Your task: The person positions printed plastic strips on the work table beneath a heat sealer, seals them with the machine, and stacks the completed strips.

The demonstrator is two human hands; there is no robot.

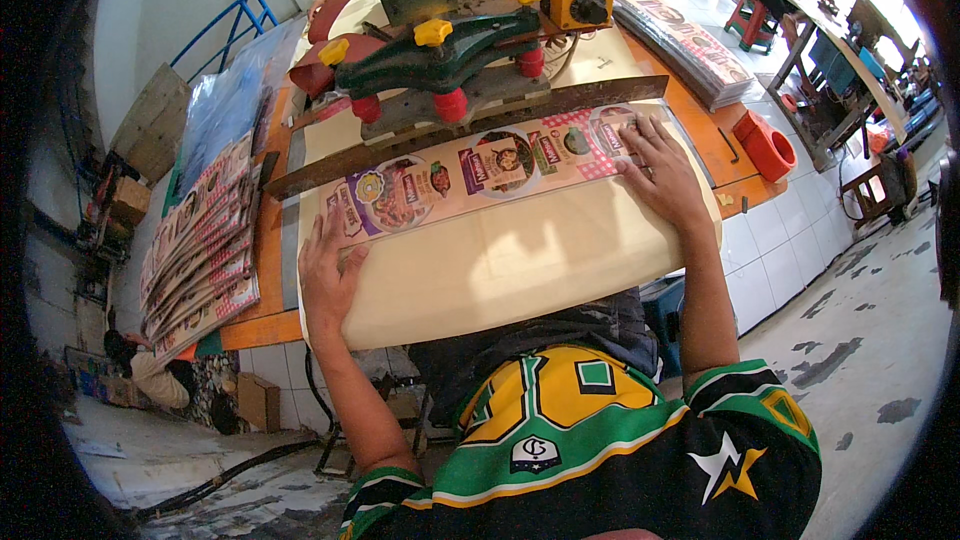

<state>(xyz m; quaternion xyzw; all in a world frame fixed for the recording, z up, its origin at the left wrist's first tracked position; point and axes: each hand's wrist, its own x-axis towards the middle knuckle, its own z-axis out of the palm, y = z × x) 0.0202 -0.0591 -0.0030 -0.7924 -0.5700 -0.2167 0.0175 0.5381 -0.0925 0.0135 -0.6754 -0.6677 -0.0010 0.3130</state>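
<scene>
Rests the left hand [330, 275] and right hand [668, 175], loosely spread and clenching nothing, on opposite ends of a printed strip [490, 165]. Has it lying on cream sheeting [480, 260], beside a metal bar [610, 103]. Shows a red, open-ended holder [757, 143] at the right edge of the bench [265, 331]; cannot make out any contents.

The shirt [620, 480] is of black, green and yellow colour, with a small shield badge [535, 455] and a jagged white-and-yellow star [728, 466]. The short sleeves [738, 390] have striped edges. Left hand [332, 275] and right hand [662, 175] are bare.
</scene>
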